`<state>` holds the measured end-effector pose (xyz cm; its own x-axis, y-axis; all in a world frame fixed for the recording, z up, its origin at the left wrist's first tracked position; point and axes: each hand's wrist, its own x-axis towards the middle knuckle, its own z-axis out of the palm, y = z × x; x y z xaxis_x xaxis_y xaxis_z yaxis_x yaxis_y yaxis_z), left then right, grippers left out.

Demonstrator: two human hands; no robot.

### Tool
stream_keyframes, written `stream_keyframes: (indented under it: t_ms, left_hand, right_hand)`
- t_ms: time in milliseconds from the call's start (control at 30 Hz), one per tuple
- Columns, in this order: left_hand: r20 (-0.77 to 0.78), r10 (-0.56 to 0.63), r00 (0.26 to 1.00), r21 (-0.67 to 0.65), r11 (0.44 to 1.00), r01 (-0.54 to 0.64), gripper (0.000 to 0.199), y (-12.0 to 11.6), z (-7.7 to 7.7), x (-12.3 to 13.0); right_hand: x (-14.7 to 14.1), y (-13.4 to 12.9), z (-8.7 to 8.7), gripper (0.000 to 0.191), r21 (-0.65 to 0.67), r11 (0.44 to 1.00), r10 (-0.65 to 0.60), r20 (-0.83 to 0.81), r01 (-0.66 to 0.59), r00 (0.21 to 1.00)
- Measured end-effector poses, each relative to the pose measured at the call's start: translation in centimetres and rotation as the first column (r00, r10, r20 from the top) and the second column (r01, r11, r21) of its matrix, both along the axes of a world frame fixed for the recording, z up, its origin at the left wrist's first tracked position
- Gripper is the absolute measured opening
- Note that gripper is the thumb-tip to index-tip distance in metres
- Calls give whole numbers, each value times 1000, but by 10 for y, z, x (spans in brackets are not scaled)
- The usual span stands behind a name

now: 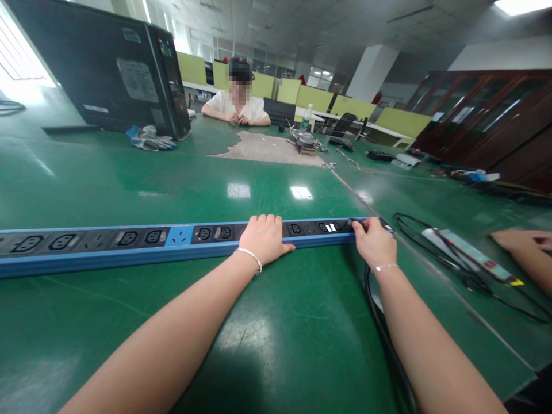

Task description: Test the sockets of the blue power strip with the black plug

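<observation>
A long blue and black rack power strip (181,237) lies across the green table in front of me, its sockets facing up. My left hand (263,237) is wrapped over its middle, fingers across the top and thumb along the near side. Toward the right end, my right hand (376,241) closes on a black plug (356,223) that sits at a socket. How deep the plug is seated cannot be seen. A thick black cable (382,333) runs down from under my right hand toward the near edge.
A smaller white power strip (470,253) with tangled cord lies right, near another person's hand (524,240). A black computer case (116,69) and gloves (150,138) stand at the far left. Another person (238,106) sits opposite. A bottle (306,118) and metal parts (304,141) are farther back.
</observation>
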<state>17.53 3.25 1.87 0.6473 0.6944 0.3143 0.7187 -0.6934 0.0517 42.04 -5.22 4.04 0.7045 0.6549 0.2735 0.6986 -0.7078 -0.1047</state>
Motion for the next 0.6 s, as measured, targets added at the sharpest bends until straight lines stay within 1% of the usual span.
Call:
stream_keyframes:
  t_ms: [200,600]
  left_hand:
    - [9,-2,1000,2,1000,2,62,1,0,1]
    - [41,-3,999,11,1000,3,59,0,-1,2]
  right_hand:
    - [0,-2,-4,47,29,1000,-10,-12,11,1000]
    - [-1,1,-3,42,57,998,-4,2,4,1000]
